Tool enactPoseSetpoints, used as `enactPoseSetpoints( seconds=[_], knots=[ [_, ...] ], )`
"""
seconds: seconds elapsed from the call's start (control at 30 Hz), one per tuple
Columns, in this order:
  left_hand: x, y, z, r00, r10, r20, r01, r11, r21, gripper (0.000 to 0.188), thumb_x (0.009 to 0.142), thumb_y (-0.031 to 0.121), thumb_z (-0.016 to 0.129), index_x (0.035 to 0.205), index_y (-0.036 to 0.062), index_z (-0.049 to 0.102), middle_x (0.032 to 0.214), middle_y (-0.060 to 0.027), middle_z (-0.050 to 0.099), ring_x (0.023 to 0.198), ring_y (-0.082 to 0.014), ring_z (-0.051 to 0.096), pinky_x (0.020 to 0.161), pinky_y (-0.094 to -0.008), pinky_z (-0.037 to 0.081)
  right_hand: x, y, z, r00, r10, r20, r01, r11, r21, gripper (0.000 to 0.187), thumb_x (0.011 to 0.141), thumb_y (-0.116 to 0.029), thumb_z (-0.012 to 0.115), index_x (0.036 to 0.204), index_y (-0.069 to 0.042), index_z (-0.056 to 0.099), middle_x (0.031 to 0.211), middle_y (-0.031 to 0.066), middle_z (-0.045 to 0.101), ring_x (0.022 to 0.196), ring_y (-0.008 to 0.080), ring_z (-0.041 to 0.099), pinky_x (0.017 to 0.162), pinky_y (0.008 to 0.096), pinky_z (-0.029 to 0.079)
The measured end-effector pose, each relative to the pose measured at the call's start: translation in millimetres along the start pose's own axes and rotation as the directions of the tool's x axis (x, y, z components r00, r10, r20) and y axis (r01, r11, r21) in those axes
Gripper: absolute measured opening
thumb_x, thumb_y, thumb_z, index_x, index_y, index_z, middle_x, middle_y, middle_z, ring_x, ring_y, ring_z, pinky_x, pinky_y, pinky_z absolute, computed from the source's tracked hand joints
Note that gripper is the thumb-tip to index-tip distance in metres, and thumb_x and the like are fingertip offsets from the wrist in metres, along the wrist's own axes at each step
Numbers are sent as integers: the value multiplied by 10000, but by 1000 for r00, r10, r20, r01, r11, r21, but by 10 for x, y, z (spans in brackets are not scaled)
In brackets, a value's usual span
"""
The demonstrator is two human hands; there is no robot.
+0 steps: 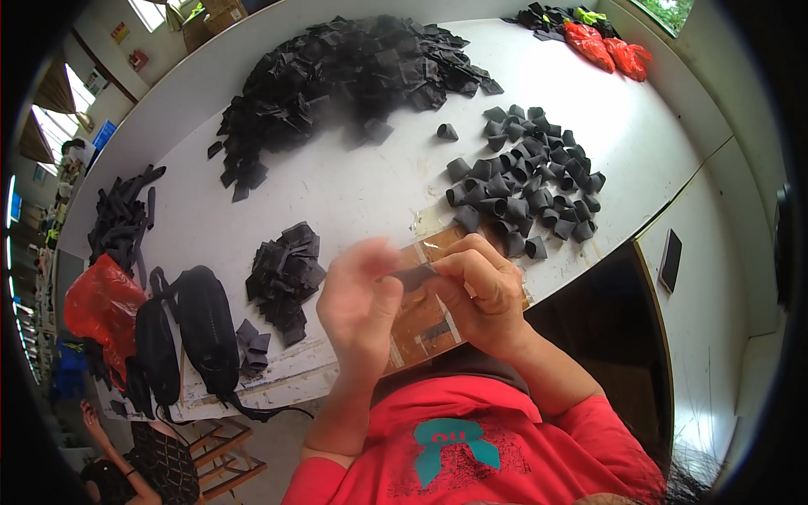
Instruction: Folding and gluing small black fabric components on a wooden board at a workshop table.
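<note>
Between my two hands is a small dark grey-black piece of sheet material (412, 277), held up over a brown board (425, 324) at the table's near edge. The fingertips and thumb of my right hand (481, 290) pinch its right end. My left hand (355, 299) is at the left end, thumb beside the piece. Its fingers are smeared by motion, so their grip does not show. Just past my right hand lie many black pieces curled into short cone-like tubes (513, 189). A smaller stack of flat black pieces (284, 278) lies left of my left hand.
A large heap of flat black pieces (337, 71) covers the table's far side. At the left are black rolled strips (122, 210), a red plastic bag (105, 303) and a black bag (209, 332). Red bundles (602, 50) lie far right; a phone (670, 261) rests at right.
</note>
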State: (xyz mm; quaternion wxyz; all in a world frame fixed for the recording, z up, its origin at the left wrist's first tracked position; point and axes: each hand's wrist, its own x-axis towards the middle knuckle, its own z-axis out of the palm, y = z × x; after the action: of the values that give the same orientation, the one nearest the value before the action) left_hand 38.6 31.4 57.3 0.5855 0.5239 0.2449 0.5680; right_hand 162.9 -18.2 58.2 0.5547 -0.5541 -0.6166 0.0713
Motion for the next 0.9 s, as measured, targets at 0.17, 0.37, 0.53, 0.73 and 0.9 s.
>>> enactPoseSetpoints(
  seconds=[0.17,0.37,0.53,0.73,0.9],
  knots=[
    [190,113,-81,941,-19,338,-73,963,258,89,835,38,559,903,7,608,892,-59,560,777,-126,537,665,-221,440,84,-83,-58,996,45,77,-43,999,-28,160,671,-10,664,797,-17,565,714,84,531,587,217,542,505,293,434],
    [222,53,-118,922,32,387,-54,998,44,102,823,-42,529,894,-12,596,880,-72,556,795,-130,531,704,-230,437,91,-125,-64,998,45,51,-43,999,-22,174,652,-24,676,793,-26,574,698,82,531,583,243,545,498,323,439],
    [198,38,-152,926,-6,377,-39,993,112,111,813,-39,539,898,-2,600,895,-78,561,821,-135,534,731,-230,432,20,4,36,997,-77,28,78,996,-30,190,648,-10,674,803,-17,564,686,94,531,569,244,535,486,324,426],
    [129,-21,-113,919,-97,381,39,987,155,203,787,-8,591,988,-23,565,895,-67,586,820,-107,558,718,-237,464,-8,-20,2,997,-59,48,66,986,-154,168,687,58,603,833,-1,545,705,117,534,560,250,525,473,309,413],
    [31,-121,-233,966,-79,245,17,970,244,116,789,28,622,889,-24,594,721,-32,607,692,-81,568,640,-218,479,0,-81,37,994,-100,53,109,972,-209,133,718,81,588,813,4,536,709,117,550,550,225,515,482,274,406]
  ],
)
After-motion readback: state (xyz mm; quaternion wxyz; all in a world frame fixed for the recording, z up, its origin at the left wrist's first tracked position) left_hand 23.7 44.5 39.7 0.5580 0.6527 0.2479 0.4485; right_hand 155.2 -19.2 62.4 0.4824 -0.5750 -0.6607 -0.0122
